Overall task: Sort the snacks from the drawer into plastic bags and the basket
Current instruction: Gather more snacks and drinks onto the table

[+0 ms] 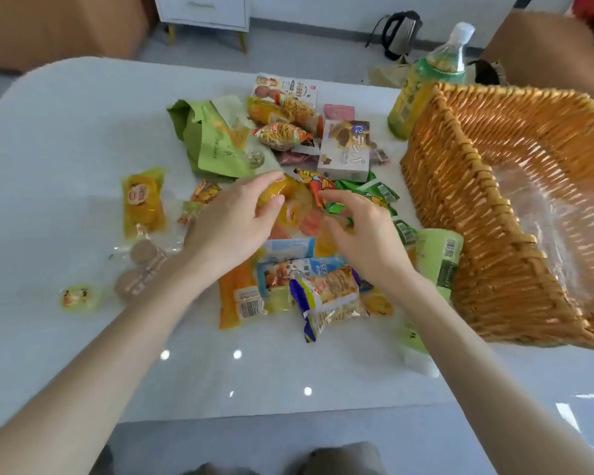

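Observation:
A heap of snack packets (pixel 299 275) lies in the middle of the white table (pixel 83 138). My left hand (pixel 234 221) pinches a yellow-orange wrapped snack (pixel 282 197) between thumb and fingers above the heap. My right hand (pixel 360 231) hovers just right of it with fingers curled over green packets (pixel 374 193); whether it holds anything is unclear. A wicker basket (pixel 460 186) lined with clear plastic stands tilted at the right. A green plastic bag (pixel 213 138) lies behind the heap.
A green drink bottle (pixel 426 80) stands behind the basket. A grey biscuit box (pixel 347 149) sits at the heap's far side. Loose packets lie to the left, among them a yellow one (pixel 143 204) and round biscuits (pixel 141 265). A backpack (pixel 398 34) rests on the floor beyond.

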`<state>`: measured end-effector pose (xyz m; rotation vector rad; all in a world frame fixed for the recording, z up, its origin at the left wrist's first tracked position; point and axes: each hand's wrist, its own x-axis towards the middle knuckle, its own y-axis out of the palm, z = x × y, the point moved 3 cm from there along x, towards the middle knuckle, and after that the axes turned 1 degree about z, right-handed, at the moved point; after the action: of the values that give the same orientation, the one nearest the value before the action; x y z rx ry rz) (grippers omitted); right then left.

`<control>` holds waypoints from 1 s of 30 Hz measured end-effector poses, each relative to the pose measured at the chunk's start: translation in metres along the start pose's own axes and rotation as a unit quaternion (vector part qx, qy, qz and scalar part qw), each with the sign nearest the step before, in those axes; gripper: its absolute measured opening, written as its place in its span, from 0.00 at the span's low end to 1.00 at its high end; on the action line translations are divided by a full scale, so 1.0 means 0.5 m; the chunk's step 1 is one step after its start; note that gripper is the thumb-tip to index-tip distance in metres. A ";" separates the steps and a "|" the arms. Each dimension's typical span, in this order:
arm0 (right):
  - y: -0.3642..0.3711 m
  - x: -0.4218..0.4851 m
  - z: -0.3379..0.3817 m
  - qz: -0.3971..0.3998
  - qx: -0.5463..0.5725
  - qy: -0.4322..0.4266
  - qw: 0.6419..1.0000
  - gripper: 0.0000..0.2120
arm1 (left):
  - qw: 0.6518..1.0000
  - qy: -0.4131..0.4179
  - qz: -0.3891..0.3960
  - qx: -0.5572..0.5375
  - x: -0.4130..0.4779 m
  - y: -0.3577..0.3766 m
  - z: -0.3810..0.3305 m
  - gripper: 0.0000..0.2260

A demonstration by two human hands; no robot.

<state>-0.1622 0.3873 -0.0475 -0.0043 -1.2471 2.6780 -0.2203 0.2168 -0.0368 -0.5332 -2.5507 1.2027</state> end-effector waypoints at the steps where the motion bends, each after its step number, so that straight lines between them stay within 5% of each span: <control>1: 0.007 0.004 -0.005 -0.013 0.002 -0.009 1.000 0.18 | 1.000 0.010 -0.008 0.002 0.002 0.008 0.007 0.20; 12: -0.004 -0.019 0.001 -0.071 -0.003 -0.059 0.996 0.18 | 0.995 0.066 -0.065 0.031 -0.033 -0.016 -0.022 0.21; 22: -0.192 -0.172 0.002 -0.147 -0.052 -0.059 0.986 0.18 | 0.990 0.107 -0.082 0.043 -0.150 -0.075 -0.186 0.21; 27: -0.284 -0.253 -0.080 -0.204 -0.144 0.011 0.968 0.17 | 0.986 0.142 -0.077 0.049 -0.182 -0.056 -0.287 0.20; 30: -0.296 -0.284 -0.133 -0.140 -0.205 0.090 0.964 0.12 | 0.984 0.155 -0.068 0.048 -0.193 -0.035 -0.328 0.21</control>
<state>0.0078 0.5067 0.0109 -0.1165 -1.5826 2.0944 -0.0732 0.2761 0.0698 -0.4737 -2.2185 1.0932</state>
